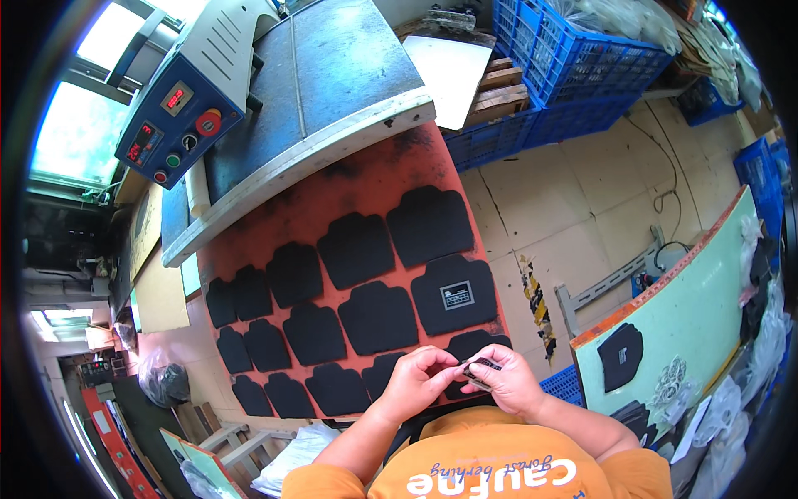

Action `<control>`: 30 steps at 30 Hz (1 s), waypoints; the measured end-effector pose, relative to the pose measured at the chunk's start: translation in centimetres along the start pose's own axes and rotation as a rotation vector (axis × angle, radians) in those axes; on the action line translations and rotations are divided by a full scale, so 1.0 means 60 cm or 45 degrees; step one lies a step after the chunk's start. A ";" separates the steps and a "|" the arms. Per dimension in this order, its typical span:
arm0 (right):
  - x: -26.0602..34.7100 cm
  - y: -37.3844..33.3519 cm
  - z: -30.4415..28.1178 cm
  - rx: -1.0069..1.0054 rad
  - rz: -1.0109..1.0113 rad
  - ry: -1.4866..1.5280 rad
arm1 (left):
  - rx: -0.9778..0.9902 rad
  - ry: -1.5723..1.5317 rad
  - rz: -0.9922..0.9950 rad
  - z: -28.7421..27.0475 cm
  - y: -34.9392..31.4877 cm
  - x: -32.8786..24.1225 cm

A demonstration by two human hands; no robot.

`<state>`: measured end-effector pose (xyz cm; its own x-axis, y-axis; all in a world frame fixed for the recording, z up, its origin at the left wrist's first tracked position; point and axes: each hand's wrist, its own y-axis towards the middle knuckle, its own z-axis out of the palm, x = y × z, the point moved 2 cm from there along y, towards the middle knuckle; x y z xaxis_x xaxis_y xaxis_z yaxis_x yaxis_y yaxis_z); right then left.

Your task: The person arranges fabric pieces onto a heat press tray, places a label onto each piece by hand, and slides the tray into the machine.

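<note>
Close to my body, my left hand [411, 384] and my right hand [509, 384] meet over the near edge of a red board [332, 185]. Between my right thumb and fingers is a small dark label [477, 383] with a light edge. My left fingertips pinch at its left side; whether they grip the label itself is hard to tell. Black fabric pieces [378, 318] lie flat in rows on the board. One black piece [431, 304] bears a grey printed rectangle [457, 295]. Another piece [482, 342] is partly hidden under my hands.
A heat press [291, 71] with a control box [179, 116] stands over the board's far side. Blue crates [573, 58] are at far right. On the right, a pale green table [665, 308] holds a black piece [621, 358] and clear transfers [672, 381].
</note>
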<state>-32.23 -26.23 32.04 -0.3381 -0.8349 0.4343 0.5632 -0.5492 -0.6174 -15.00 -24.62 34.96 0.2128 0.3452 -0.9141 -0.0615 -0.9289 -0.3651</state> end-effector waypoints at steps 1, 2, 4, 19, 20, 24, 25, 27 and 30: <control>-0.005 0.001 0.000 0.004 0.002 -0.004 | 0.002 -0.018 -0.019 0.001 0.000 0.009; -0.009 0.002 -0.001 -0.014 0.000 0.014 | 0.004 -0.035 -0.038 0.000 0.000 0.013; -0.013 0.005 -0.002 -0.033 -0.002 0.029 | 0.016 0.001 -0.031 -0.001 -0.001 0.003; 0.052 0.034 -0.005 -0.169 -0.253 -0.008 | -0.235 0.225 0.070 -0.131 0.122 -0.029; 0.064 0.039 -0.006 -0.184 -0.280 0.003 | -0.223 0.112 0.052 -0.143 0.138 -0.030; 0.097 0.054 -0.011 -0.200 -0.317 0.001 | -0.204 -0.102 0.025 -0.164 0.199 -0.046; 0.102 0.058 -0.012 -0.206 -0.311 -0.003 | -0.202 -0.104 0.026 -0.166 0.212 -0.059; 0.113 0.065 -0.008 -0.212 -0.305 -0.010 | -0.028 0.333 -0.073 -0.166 0.236 -0.078; 0.125 0.084 0.011 -0.183 -0.259 -0.037 | 0.003 0.536 0.035 -0.174 0.278 -0.064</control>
<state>-31.44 -35.27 32.60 -0.4107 -0.7066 0.5762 0.3723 -0.7069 -0.6014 -6.64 -42.86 34.19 0.5911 0.2352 -0.7716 -0.0747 -0.9365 -0.3426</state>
